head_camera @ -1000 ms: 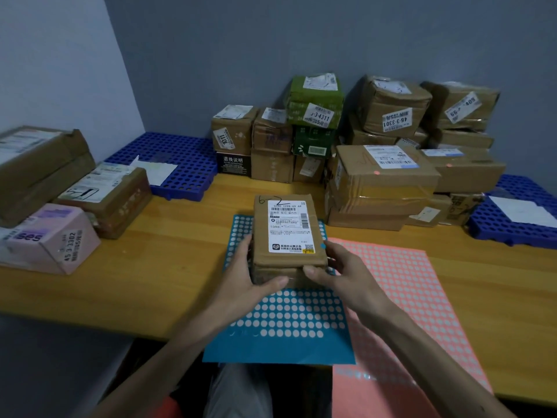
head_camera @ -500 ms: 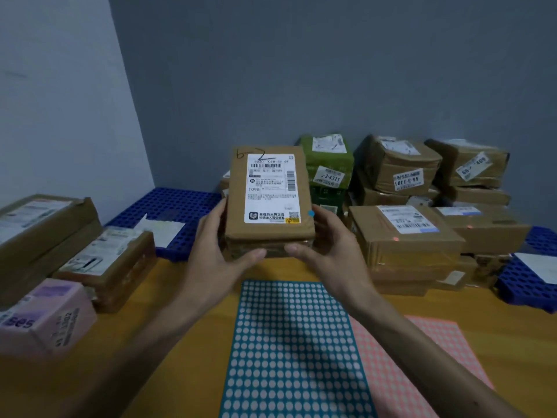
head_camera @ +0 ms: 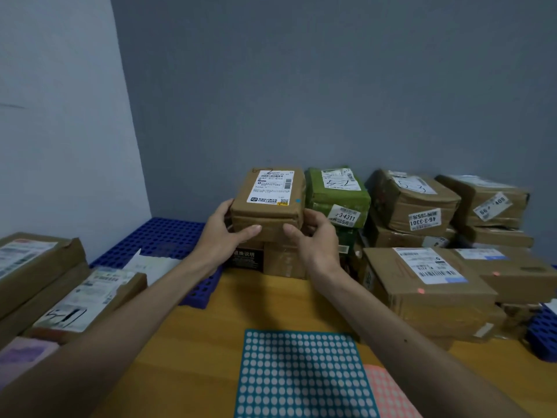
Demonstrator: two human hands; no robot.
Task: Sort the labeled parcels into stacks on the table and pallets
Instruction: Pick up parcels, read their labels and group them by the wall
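Note:
A brown taped parcel (head_camera: pixel 268 212) with a white shipping label and a small blue dot is held at the back of the table, over a short stack of boxes (head_camera: pixel 281 259). Whether it touches that stack is unclear. My left hand (head_camera: pixel 224 233) grips its left side and front edge. My right hand (head_camera: pixel 313 236) grips its right side, thumb on the front. A green parcel (head_camera: pixel 334 191) marked 3-4311 stands just to its right.
Brown parcels (head_camera: pixel 422 203) are stacked at the back right and a large box (head_camera: pixel 422 285) lies in front of them. Long parcels (head_camera: pixel 39 267) lie at the left. Blue pallets (head_camera: pixel 162 236) sit behind. Teal (head_camera: pixel 301 372) and pink (head_camera: pixel 388 393) dotted mats cover the wooden table (head_camera: pixel 196 342).
Both hands lifted the parcel off the teal mat and carried it away from me to the back stack beside the green parcel.

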